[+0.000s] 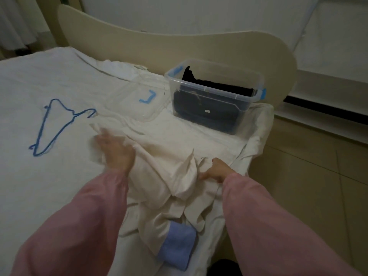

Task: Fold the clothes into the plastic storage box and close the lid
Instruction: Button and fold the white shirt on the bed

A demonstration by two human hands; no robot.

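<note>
2 hands worked the cream garment [169, 156], which lay crumpled on the bed [39, 76] near the storage box [217, 90]. Fingers of our right hand [216, 170] clamped its cloth; left hand [115, 150] blurred, we couldn't tell. We judged it light, limp: pinch the edges.

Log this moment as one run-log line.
step: fold cream garment on bed | left hand: on garment, grip blurred | right hand: grips garment | box: open, dark clothes inside | lid: off, beside box
</note>
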